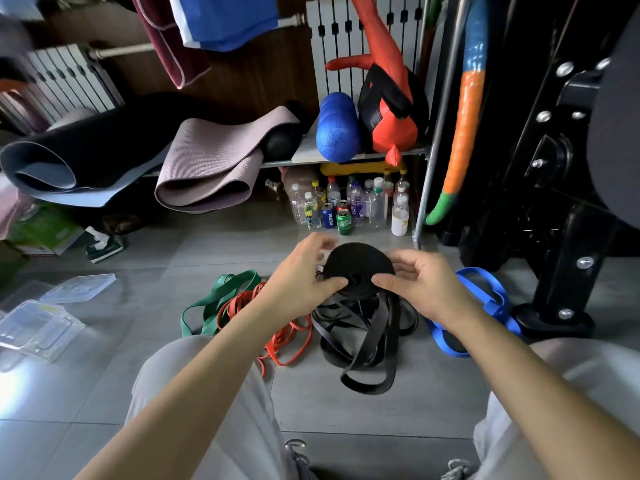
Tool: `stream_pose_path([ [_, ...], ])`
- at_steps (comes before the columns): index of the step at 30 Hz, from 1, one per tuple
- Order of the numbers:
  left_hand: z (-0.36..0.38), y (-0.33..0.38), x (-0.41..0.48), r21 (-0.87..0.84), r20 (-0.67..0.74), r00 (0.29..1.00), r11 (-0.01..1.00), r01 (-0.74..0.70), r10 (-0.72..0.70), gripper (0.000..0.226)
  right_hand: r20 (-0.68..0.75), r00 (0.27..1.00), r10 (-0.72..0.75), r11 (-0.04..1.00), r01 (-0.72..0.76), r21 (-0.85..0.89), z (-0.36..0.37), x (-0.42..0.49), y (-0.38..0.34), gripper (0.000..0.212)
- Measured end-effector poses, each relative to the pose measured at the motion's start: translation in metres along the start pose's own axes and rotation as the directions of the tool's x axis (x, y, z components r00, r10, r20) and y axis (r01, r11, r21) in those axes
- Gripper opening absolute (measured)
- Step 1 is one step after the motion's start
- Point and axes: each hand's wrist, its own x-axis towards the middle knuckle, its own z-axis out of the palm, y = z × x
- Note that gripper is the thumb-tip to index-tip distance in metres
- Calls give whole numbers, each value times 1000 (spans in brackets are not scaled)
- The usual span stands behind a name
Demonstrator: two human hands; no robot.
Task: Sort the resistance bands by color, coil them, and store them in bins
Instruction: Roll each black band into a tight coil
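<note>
The left grip point(304, 271) and right grip point(424, 284) pinch the black coil point(360, 261) between them, thumbs on its near face, loose black bands point(360, 327) hanging to the floor point(346, 407).

Grey floor tiles point(381, 410) catch pale glare at the lower left. Against a dark wood wall point(242, 81) a metal shelf point(346, 157) carries rolled mats point(207, 168), with a white radiator point(346, 74) behind and drink bottles point(353, 202) beneath. A black gym frame point(561, 202) stands on the right.

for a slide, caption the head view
Left hand and right hand pinch a black coil above loose black bands.
</note>
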Motion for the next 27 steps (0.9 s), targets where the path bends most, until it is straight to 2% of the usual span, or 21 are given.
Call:
stream_pose_path([
  [1,-2,2,0,163,13,996,982,-92,91,66,13,1000,-2,999,3,-43,1,0,0,32],
  [3,-1,11,1,328,96,968,911,-249,230,75,33,999,15,999,-14,-41,5,-1,0,30],
  [6,6,16,3,435,135,944,837,-331,302,57,28,999,24,999,-24,-24,5,-2,-1,29],
  [9,4,12,6,323,57,951,896,-304,303,48,45,998,48,999,-48,6,0,-3,-3,33],
  [12,1,5,5,177,-48,963,951,-253,265,47,83,993,82,994,-76,-76,-3,-4,-1,39],
  [14,3,1,3,99,-99,965,967,-233,243,46,65,994,91,994,-87,-67,-3,-5,0,39],
  [17,9,-1,0,-173,-164,979,973,-153,125,46,35,994,102,995,-101,-17,-5,-5,-1,35],
  [19,13,2,-1,-381,-136,990,921,-80,30,48,2,994,106,994,-106,-20,-6,-4,1,30],
  [21,16,4,0,-432,-65,998,902,-12,-18,46,-21,994,110,991,-112,-69,-6,-4,2,31],
  [22,16,5,0,-359,-39,999,933,-4,-11,42,-21,994,109,989,-110,-94,-6,-4,3,31],
  [24,13,3,0,21,2,997,997,-74,74,42,1,995,98,983,-97,-154,-4,-5,4,28],
  [26,13,4,-1,392,69,972,890,-232,223,60,42,995,95,969,-83,-232,-2,-6,4,27],
  [27,15,6,-1,487,118,954,821,-297,275,65,53,994,96,961,-78,-265,-1,-7,5,25],
])
